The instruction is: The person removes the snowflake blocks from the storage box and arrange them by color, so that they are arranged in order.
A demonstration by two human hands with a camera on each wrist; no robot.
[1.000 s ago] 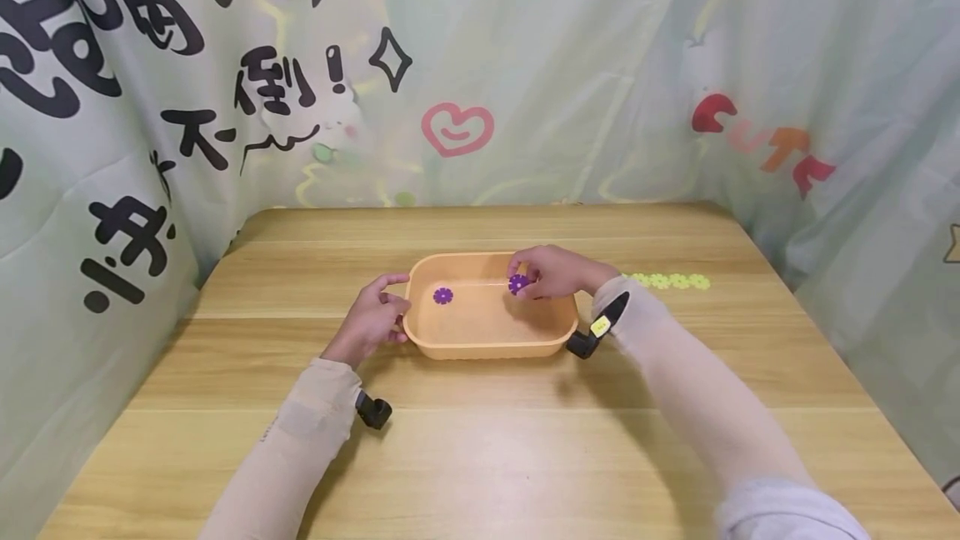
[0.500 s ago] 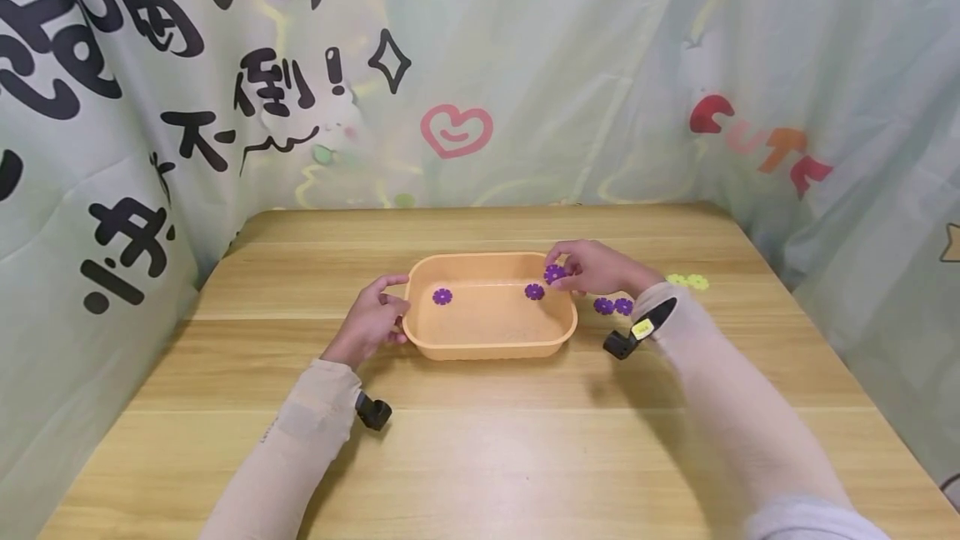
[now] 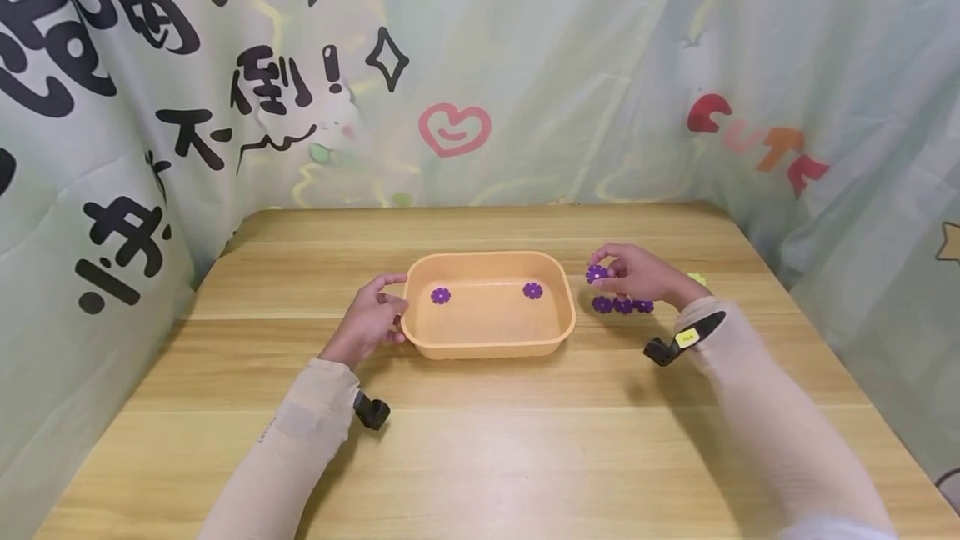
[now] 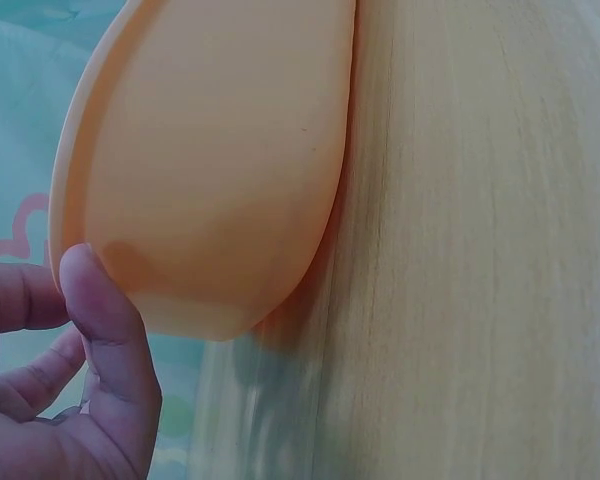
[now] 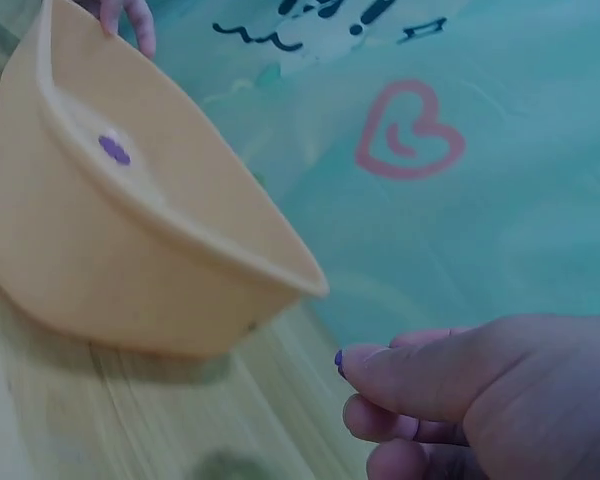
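In the head view, the pale orange plastic basin (image 3: 487,350) rests on the table. My left hand (image 3: 365,319) grips its left rim, with the thumb (image 4: 110,330) overlapping the wall in the left wrist view. Two purple flower-shaped discs, one at left (image 3: 441,296) and one at right (image 3: 532,291), lie inside the basin. Right of the basin, my right hand (image 3: 637,273) pinches another purple flower-shaped disc (image 3: 596,274) between thumb and fingertips, raised over the table. In the right wrist view only the edge of the held disc (image 5: 340,363) shows.
Below the right hand, a short row of purple discs (image 3: 622,305) lies on the wooden table (image 3: 480,440). Behind the hand a yellow-green disc (image 3: 697,279) shows, partly hidden by the wrist. A printed cloth (image 3: 555,107) hangs along the table's back and sides.
My right hand has lifted a purple disc out of the basin and carried it rightward past the rim. The row of purple discs has come into sight. My left hand has stayed in place.
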